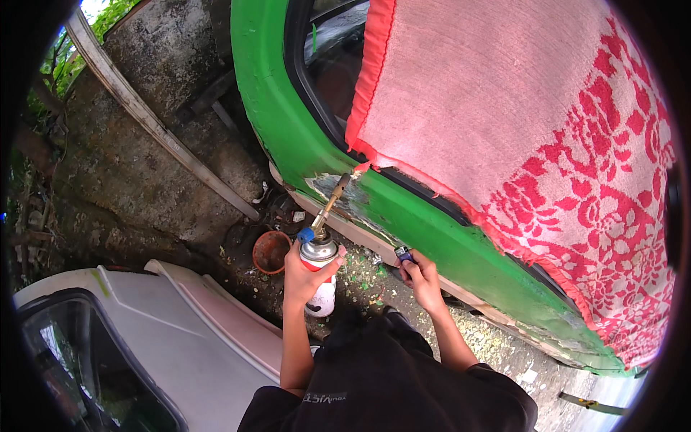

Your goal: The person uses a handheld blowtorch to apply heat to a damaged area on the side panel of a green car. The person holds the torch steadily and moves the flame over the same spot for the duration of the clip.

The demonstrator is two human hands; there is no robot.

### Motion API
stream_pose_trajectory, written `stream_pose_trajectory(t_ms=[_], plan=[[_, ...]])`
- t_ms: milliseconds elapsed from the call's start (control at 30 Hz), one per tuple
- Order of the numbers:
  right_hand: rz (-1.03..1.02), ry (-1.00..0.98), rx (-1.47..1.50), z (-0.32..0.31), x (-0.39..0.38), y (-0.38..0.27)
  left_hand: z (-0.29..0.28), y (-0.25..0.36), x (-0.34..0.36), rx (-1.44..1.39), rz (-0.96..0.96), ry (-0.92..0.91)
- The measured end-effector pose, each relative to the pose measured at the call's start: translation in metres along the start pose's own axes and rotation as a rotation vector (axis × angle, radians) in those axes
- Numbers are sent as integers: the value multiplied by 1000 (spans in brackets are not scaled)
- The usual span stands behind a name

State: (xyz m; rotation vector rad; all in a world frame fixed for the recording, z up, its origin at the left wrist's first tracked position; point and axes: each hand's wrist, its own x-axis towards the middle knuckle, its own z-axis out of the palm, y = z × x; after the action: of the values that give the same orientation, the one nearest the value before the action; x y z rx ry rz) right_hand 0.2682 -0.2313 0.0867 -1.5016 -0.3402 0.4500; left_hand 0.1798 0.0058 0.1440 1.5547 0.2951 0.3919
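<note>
My left hand (304, 275) is closed around a gas blowtorch (322, 297), a white and red canister with a blue knob and a brass nozzle tube. The nozzle points up and away, its tip close to a scraped, paint-stripped patch (367, 209) on the green car body (288, 147). Past the tip shows a small red-orange shape; I cannot tell whether it is flame or cloth edge. My right hand (425, 279) grips a small dark-blue lighter (404, 254) with a metal top, held upright beside the lower edge of the green panel, apart from the torch.
A pink and red floral cloth (497, 93) drapes over the green car's window side. Behind me to the left stands a white vehicle (173, 324). A terracotta pot (271, 252) sits on the ground by a leaning strip (173, 140). Paint flakes litter the floor.
</note>
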Motion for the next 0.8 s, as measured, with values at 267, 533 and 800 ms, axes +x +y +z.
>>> stream_pose_trajectory(t_ms=[267,533,800], plan=[[39,9,51,2,-3,0,-1,1,-1,45,50,-41],[45,35,58,3,-3,2,-6,-3,-1,50,67,-49],[21,48,87,7,-5,4,-20,-14,6,35,21,18]])
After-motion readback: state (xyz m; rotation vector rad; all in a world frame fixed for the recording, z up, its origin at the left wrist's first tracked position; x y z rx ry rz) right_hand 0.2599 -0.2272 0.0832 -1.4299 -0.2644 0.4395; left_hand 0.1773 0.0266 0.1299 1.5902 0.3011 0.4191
